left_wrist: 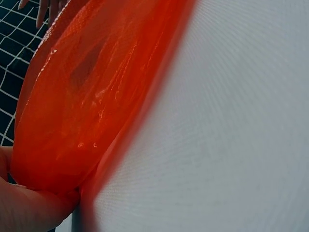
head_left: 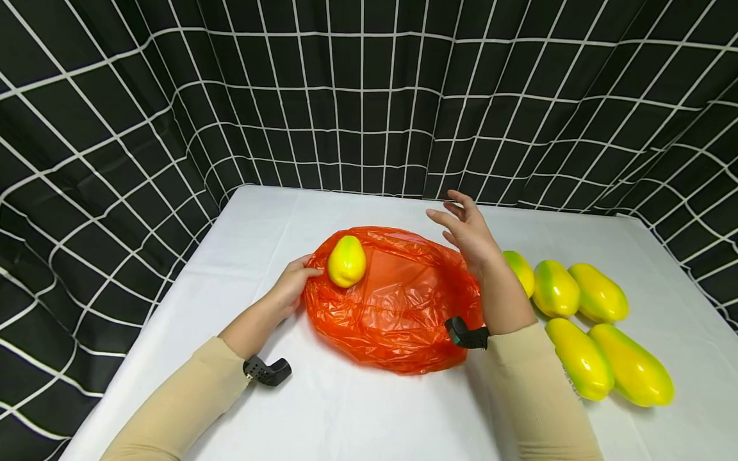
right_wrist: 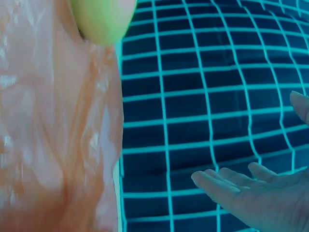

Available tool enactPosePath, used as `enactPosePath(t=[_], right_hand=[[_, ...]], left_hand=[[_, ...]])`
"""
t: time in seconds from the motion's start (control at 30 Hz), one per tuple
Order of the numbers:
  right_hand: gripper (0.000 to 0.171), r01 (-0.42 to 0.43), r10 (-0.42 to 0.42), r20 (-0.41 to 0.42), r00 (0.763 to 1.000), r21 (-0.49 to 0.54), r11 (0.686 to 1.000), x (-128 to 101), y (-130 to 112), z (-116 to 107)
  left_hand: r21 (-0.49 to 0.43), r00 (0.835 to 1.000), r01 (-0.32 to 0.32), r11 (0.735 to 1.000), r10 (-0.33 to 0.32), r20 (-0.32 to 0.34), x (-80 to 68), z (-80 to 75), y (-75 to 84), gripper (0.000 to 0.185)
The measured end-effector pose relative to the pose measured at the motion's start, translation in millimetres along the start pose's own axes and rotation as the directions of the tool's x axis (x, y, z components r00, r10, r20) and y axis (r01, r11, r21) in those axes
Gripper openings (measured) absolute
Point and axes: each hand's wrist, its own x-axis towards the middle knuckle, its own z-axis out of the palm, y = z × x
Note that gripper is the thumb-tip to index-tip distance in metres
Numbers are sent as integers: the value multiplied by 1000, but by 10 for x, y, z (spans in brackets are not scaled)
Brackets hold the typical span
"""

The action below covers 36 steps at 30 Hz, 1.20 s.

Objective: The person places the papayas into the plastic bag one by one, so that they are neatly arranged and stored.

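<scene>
A red plastic bag (head_left: 398, 288) lies spread with its mouth open in the middle of the table. Inside it, toward the left side, is one yellow-green papaya (head_left: 347, 261). My left hand (head_left: 291, 286) pinches the bag's left rim, thumb on the inner side; in the left wrist view the thin red film (left_wrist: 82, 111) runs up from the fingers. Above the bag's back right edge, my right hand (head_left: 469, 234) is raised with fingers spread and nothing in it. The right wrist view shows that hand (right_wrist: 260, 195) apart from the bag (right_wrist: 53, 121).
Several more papayas (head_left: 602, 291) lie grouped on the right of the table, beside my right forearm. A white cloth (head_left: 346, 422) covers the table. Black curtain (head_left: 380, 96) with a white grid hangs behind and at both sides.
</scene>
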Motion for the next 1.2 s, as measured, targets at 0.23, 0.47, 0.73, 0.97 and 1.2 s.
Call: enactPosePath(t=[0.23, 0.47, 0.73, 0.97, 1.2], right_hand=[[79, -4, 0, -65, 998, -61, 998, -86, 76, -223], [79, -33, 23, -115, 993, -91, 995, -142, 123, -367], [78, -69, 49, -212, 976, -87, 994, -199, 187, -490], [72, -144, 120, -317, 941, -56, 988, -226, 318, -633], [67, -185, 160, -397, 904, -26, 982, -187, 433, -728]], left_hand=[[-2, 1000, -4, 1000, 4, 8, -2, -21, -11, 53], [6, 1000, -7, 1000, 6, 19, -5, -38, -10, 53], [7, 1000, 2, 1000, -3, 14, -4, -20, -3, 53], [14, 1000, 2, 1000, -3, 10, -16, -10, -18, 53], [3, 1000, 3, 1000, -3, 4, -6, -5, -4, 54]])
